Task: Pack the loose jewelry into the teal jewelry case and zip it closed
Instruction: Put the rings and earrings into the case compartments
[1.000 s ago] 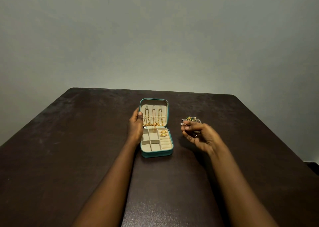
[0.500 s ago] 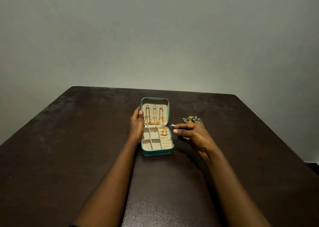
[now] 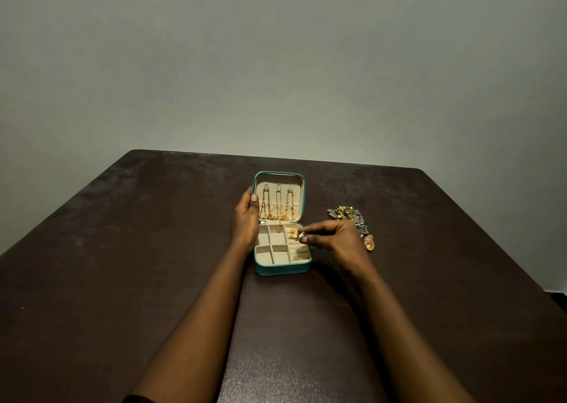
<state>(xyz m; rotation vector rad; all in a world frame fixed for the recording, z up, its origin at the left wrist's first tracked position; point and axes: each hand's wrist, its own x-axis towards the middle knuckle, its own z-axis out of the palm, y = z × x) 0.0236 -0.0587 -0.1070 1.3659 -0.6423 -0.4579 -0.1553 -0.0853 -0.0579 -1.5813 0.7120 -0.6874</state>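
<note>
Our right hand (image 3: 334, 239) has brought a small silver ring (image 3: 302, 235), pinched, over the open teal case (image 3: 282, 269); left hand (image 3: 245, 220) grips its lid (image 3: 277, 179). Likely light, slippery: hold the band.

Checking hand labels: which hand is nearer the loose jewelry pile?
Right. The right hand lies just beside the pile; the left hand holds the far side of the case.

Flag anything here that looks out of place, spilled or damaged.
Nothing looks spilled or damaged. Only the loose jewelry heaped on the table right of the open teal case is unpacked. The left hand holds its lid; the right hand pinches a small silvery piece over the tray.
</note>
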